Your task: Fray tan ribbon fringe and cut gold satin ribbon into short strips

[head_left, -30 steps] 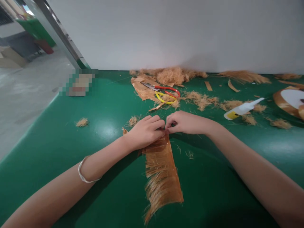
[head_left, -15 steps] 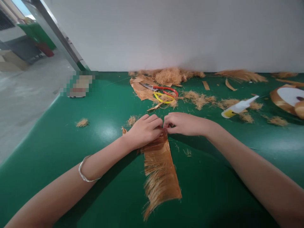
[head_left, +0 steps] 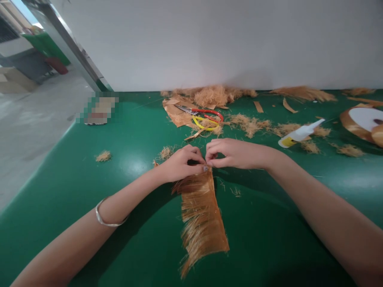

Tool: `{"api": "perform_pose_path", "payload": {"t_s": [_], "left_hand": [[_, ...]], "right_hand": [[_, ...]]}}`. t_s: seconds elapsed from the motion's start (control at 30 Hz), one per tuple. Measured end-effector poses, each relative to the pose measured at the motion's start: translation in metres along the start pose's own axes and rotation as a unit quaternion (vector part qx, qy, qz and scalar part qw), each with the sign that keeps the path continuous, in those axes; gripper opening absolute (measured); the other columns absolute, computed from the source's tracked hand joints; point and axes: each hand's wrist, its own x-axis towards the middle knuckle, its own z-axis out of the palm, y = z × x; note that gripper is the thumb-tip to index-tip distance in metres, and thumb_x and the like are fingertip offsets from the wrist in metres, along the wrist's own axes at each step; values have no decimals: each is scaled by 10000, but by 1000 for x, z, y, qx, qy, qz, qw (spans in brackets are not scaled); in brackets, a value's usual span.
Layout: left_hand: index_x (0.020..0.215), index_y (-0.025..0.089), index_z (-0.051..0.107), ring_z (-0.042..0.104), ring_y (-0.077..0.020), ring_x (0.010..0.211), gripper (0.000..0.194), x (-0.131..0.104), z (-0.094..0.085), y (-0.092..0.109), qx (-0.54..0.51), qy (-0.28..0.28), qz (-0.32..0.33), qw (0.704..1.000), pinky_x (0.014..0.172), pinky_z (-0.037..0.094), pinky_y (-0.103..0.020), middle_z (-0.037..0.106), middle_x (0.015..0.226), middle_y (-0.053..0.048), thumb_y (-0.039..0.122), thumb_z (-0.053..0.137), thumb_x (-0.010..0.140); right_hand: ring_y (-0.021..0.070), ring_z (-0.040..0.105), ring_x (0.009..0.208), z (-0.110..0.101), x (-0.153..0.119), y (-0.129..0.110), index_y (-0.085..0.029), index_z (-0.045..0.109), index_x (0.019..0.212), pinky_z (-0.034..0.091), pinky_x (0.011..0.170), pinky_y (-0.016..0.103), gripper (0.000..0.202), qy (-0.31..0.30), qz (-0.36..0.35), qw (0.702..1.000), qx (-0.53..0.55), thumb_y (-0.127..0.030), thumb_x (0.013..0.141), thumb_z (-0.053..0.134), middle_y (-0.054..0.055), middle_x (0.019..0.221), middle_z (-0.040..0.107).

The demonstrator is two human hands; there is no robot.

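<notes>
A strip of brown fringed fibre sheet lies lengthwise on the green table, its left side cut into fine strands and its right edge straight. At its far end my left hand pinches the sheet, thumb along the top edge. My right hand pinches the same end at the right corner, its fingertips meeting those of the left. What lies right between the fingertips is hidden. Beyond the hands, scissors with one red and one yellow handle rest on brown sheet scraps.
A glue bottle lies on its side at the right, near a round brown-and-white object. Loose fibre clumps line the white wall. A blurred-out flat item sits at the table's back left corner.
My left thumb has come into view on top of the sheet's far end, and the left fingers have opened out from the palm slightly. The strip stays in place.
</notes>
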Motion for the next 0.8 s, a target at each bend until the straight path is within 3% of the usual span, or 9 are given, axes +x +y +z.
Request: {"api": "perform_pose_path", "payload": {"t_s": [0.37, 0.53, 0.63, 0.8], "left_hand": [[772, 165, 704, 515, -126, 751, 111, 1, 6, 4, -77, 42, -54, 995, 727, 404, -270, 536, 735, -1, 230, 614, 767], [750, 165, 700, 511, -123, 728, 102, 2, 7, 8, -110, 52, -81, 989, 712, 403, -270, 532, 724, 1, 203, 607, 758], [731, 160, 692, 514, -123, 724, 114, 1, 7, 9, -142, 55, -108, 982, 712, 400, -275, 543, 736, -5, 194, 587, 761], [713, 155, 684, 507, -124, 726, 105, 2, 10, 7, -181, 94, -143, 968, 711, 389, -273, 556, 739, -5, 197, 591, 737]], "right_hand": [[157, 518, 755, -2, -2, -2, -186, 653, 759, 351, 647, 282, 185, 45, 4, 999, -16, -303, 804, 517, 40, 837, 595], [159, 490, 744, 3, -4, -7, -177, 634, 674, 333, 641, 283, 149, 103, -19, 989, -108, -221, 780, 539, 34, 742, 585], [162, 456, 714, 10, -5, -12, -167, 628, 652, 308, 639, 296, 183, 162, -58, 958, -232, -195, 799, 524, 43, 699, 575], [184, 421, 730, 22, -6, -30, -156, 598, 615, 224, 596, 316, 281, 254, -61, 863, -433, -130, 851, 448, 56, 651, 555]]}}
